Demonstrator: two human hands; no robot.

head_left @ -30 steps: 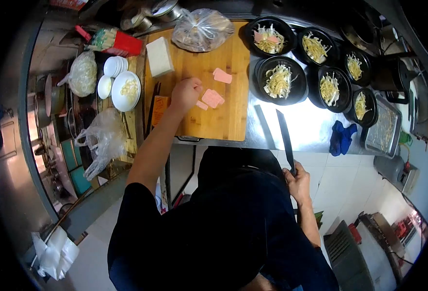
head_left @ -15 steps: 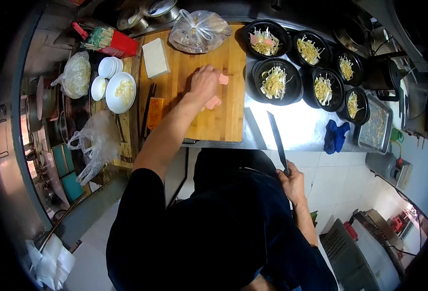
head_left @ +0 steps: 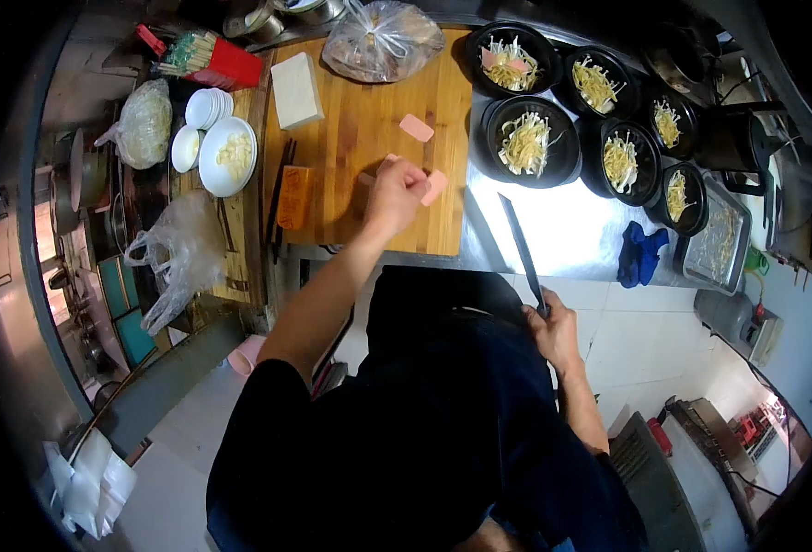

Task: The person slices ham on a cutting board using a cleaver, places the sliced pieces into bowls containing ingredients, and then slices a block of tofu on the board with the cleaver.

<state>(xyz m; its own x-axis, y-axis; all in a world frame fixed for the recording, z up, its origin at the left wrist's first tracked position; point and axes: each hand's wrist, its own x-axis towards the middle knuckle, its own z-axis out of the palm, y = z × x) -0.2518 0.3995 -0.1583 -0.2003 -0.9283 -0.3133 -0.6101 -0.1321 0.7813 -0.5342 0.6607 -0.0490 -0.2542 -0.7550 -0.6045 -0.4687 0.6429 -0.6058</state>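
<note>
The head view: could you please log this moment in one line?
left hand: at pink slice on board | right hand: gripping knife | back-left bowl: pink pieces on pale strands

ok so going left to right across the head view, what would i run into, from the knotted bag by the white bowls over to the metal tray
Knotted plastic bag, white bowl of pale pieces, orange box, left hand, knife, blue cloth, metal tray.
</note>
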